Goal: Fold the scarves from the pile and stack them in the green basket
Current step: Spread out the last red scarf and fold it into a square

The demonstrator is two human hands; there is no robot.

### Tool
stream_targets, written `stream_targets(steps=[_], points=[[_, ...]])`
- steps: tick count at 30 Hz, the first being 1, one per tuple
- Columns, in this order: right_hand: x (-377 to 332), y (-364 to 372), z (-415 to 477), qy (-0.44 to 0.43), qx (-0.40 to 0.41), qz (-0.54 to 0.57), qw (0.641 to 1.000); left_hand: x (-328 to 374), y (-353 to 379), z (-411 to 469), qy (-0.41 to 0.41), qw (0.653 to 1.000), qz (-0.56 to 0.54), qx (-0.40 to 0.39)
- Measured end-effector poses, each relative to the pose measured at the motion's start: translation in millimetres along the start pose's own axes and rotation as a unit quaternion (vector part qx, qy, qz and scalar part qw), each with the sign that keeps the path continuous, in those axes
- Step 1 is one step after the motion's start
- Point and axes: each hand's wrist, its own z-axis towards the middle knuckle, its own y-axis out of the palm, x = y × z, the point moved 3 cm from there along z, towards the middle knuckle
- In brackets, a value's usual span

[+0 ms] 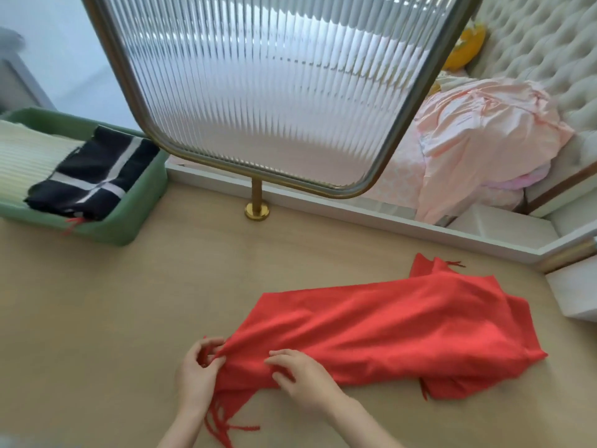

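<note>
A red fringed scarf (397, 331) lies stretched across the wooden table, partly doubled over at its right end. My left hand (197, 373) pinches the scarf's left end, where the tassels hang toward the near edge. My right hand (300, 376) grips a fold of the red cloth just to the right of it. At the far left stands the green basket (135, 205), holding a folded cream scarf (29, 156) with a folded black scarf with white stripes (97, 176) on top. A few red threads stick out under the black one.
A ribbed glass screen in a brass frame (274, 92) stands on a brass post (256, 202) at the table's back edge. Behind it lies a bed with pink bedding (484, 137). A white box (578, 295) sits at the right edge.
</note>
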Motion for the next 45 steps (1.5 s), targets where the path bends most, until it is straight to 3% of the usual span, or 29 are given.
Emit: stream_targets(steps=[3,6,10,15,18,22,24,26,30,34,39,42,45], points=[[-19.6,-5.2,31.2,0.028,0.053,0.035,0.998,0.2,-32.8,3.0,0.010,1.000,-0.005,0.016],[-36.4,-7.6,70.5,0.044,0.078,-0.017,0.996,-4.8,-58.4,8.8,0.014,1.000,0.001,0.023],[-61.1,3.6,120.5,0.068,0.042,-0.086,0.993,-4.5,-89.2,12.6,0.043,0.998,0.032,0.040],[-89.8,30.1,162.4,0.126,0.009,-0.086,0.988,-2.1,-126.1,12.3,0.103,0.991,0.075,0.044],[-106.3,42.8,182.5,0.108,-0.004,-0.137,0.985,-12.0,-146.5,16.9,0.108,0.991,0.068,0.046],[-129.9,60.8,204.4,0.075,-0.087,-0.160,0.980,-22.5,-169.4,24.3,0.114,0.989,0.055,0.073],[-147.2,64.2,210.9,0.058,-0.088,-0.100,0.989,-26.1,-179.5,29.6,0.106,0.991,0.047,0.074],[-170.0,62.7,214.0,0.037,-0.071,0.027,0.996,-31.3,-190.6,34.6,0.077,0.993,0.034,0.080],[-220.2,59.4,220.0,-0.023,-0.046,0.153,0.987,-50.3,-211.4,46.8,-0.031,0.997,-0.013,0.075],[-259.3,65.7,231.1,-0.087,-0.025,0.163,0.982,-60.0,-235.3,51.3,-0.093,0.992,-0.023,0.085],[-297.0,69.9,249.3,-0.133,0.005,0.197,0.971,-44.1,-289.5,55.9,-0.057,0.974,-0.113,0.187],[-303.8,78.2,262.5,-0.123,0.028,0.193,0.973,-34.8,-318.8,64.0,-0.043,0.957,-0.154,0.243],[-285.8,104.5,278.3,-0.046,-0.014,0.072,0.996,-40.0,-324.8,68.1,-0.100,0.961,-0.122,0.228]])
